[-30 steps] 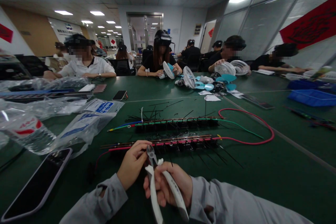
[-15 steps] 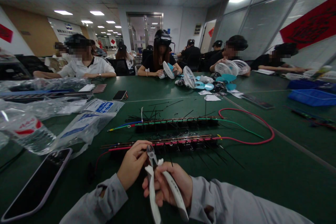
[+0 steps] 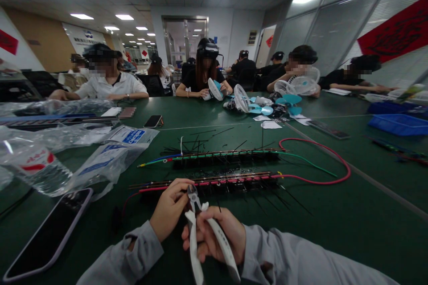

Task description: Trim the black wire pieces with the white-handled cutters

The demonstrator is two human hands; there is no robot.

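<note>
My right hand [image 3: 214,231] grips white-handled cutting pliers [image 3: 197,236] with the jaws pointing up and away. My left hand [image 3: 170,207] pinches something small right at the pliers' jaws, too small to identify. Just beyond both hands lies a long wire harness strip with red wiring [image 3: 214,182] on the green table [image 3: 334,218]. A second strip with green and blue wires [image 3: 220,156] lies parallel behind it. Cut black tie ends are scattered around both strips.
A phone [image 3: 47,234] lies at the near left, beside clear plastic bags [image 3: 67,156]. A red wire loop [image 3: 334,160] curves to the right. Blue trays [image 3: 397,122] sit at the far right. Several people sit across the table with small white fans [image 3: 240,98].
My hands and the pliers have barely moved. A person at the far right has lifted a white fan guard upward.
</note>
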